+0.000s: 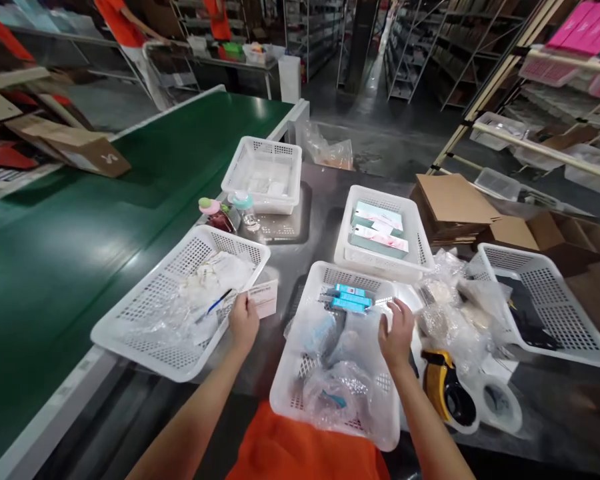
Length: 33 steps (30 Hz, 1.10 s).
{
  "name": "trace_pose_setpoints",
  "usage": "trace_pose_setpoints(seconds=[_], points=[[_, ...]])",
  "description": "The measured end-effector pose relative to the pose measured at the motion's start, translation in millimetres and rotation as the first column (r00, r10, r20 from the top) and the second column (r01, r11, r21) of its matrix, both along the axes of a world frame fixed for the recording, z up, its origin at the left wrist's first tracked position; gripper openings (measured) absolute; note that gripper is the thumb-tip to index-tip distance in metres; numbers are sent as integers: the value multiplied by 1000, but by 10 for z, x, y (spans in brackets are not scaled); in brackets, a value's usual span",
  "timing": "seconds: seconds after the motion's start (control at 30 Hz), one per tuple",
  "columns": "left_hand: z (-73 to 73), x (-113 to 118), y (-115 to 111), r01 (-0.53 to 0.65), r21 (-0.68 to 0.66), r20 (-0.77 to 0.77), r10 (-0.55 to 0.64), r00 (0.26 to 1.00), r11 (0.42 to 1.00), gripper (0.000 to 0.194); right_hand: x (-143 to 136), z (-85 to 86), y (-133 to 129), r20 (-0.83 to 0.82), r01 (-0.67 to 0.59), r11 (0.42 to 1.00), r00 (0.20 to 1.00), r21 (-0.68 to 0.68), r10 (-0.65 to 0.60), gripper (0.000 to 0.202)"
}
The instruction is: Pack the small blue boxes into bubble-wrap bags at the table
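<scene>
Left hand (pixel 243 322) pinches a slip (pixel 263 298) over the left basket (pixel 145 347); right hand (pixel 397 331), fingers spread, rests in the middle basket (pixel 325 277) beside blue boxes (pixel 351 298).

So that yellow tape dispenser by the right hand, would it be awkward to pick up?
Probably not. The yellow tape dispenser looks rigid and chunky, so it should hold its shape. It seems fairly solid for its size. Its rounded body might rock if pushed, and it sits apart from the right hand.

Both bare forearms reach forward from the bottom edge, roughly parallel. The left hand (pixel 243 322) is curled, fingers pinched closed, knuckles up. The right hand (pixel 397 333) is palm down, fingers spread loosely and slightly bent
</scene>
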<state>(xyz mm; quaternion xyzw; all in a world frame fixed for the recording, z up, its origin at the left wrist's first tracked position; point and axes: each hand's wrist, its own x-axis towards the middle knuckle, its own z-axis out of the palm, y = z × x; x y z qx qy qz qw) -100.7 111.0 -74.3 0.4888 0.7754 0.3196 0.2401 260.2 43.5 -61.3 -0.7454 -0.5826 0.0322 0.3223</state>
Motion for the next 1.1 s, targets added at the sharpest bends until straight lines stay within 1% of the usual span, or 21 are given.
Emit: trace_pose_setpoints(seconds=[0.03, 0.07, 0.13, 0.2, 0.23, 0.27, 0.33, 0.4, 0.47, 0.53, 0.63, 0.67, 0.7, 0.73, 0.77, 0.83, 0.87, 0.9, 0.93, 1.0, 1.1], points=[[108, -51, -79, 34, 64, 49, -37, 998, 997, 22, -96, 40, 138, 87, -128, 986, 987, -109, 138, 32], [202, -68, -169, 86, 116, 127, -101, 987, 990, 24, -197, 52, 281, 133, -217, 947, 958, -235, 253, 31], [324, 24, -359, 255, 134, 293, -285, 913, 957, 27, -397, -6, 549, 130, -285, 870, 923, -403, 363, 25], [347, 264, -521, 470, 21, 377, -443, 814, 882, 25, -566, -138, 749, 102, -295, 830, 917, -473, 384, 16], [330, 416, -581, 554, -61, 370, -496, 785, 830, 26, -632, -212, 814, 93, -291, 819, 919, -495, 383, 14], [303, 570, -626, 599, -148, 332, -531, 779, 787, 29, -683, -281, 856, 83, -284, 813, 924, -508, 374, 13], [245, 828, -683, 605, -256, 235, -559, 795, 754, 43, -736, -383, 885, 59, -268, 818, 937, -508, 344, 15], [216, 953, -726, 600, -283, 155, -582, 798, 748, 51, -724, -417, 876, 13, -264, 835, 951, -482, 308, 16], [231, 933, -781, 629, -240, 109, -623, 774, 739, 51, -651, -381, 859, -62, -273, 856, 960, -439, 274, 11], [281, 818, -843, 641, -152, 98, -633, 768, 753, 46, -541, -279, 832, -170, -291, 879, 955, -377, 244, 16], [404, 650, -885, 544, -1, 196, -533, 823, 839, 34, -402, -11, 708, -324, -289, 922, 925, -258, 199, 30], [456, 627, -874, 496, 45, 246, -491, 836, 867, 31, -388, 104, 632, -409, -275, 940, 895, -200, 175, 33], [513, 626, -851, 455, 87, 308, -458, 834, 886, 31, -399, 225, 542, -520, -252, 958, 842, -140, 146, 35], [575, 643, -817, 425, 118, 383, -436, 814, 898, 35, -437, 347, 440, -641, -229, 969, 758, -89, 120, 39], [639, 673, -779, 410, 134, 469, -422, 776, 902, 41, -501, 463, 331, -755, -221, 974, 647, -59, 101, 44], [757, 744, -707, 436, 127, 640, -409, 650, 891, 57, -685, 650, 118, -901, -278, 959, 428, -63, 65, 57], [801, 769, -683, 468, 123, 698, -411, 586, 875, 61, -792, 713, 20, -927, -327, 941, 372, -88, 43, 61], [830, 782, -673, 499, 127, 728, -422, 540, 857, 59, -899, 754, -68, -940, -362, 925, 340, -113, 18, 64], [840, 781, -679, 522, 138, 735, -440, 515, 842, 52, -1003, 773, -144, -947, -380, 914, 321, -138, -10, 67], [801, 743, -736, 542, 162, 713, -478, 513, 824, 35, -1185, 762, -265, -948, -382, 906, 314, -182, -58, 71], [645, 653, -876, 538, 168, 692, -487, 533, 826, 27, -1391, 689, -382, -942, -421, 878, 324, -228, -89, 71]])
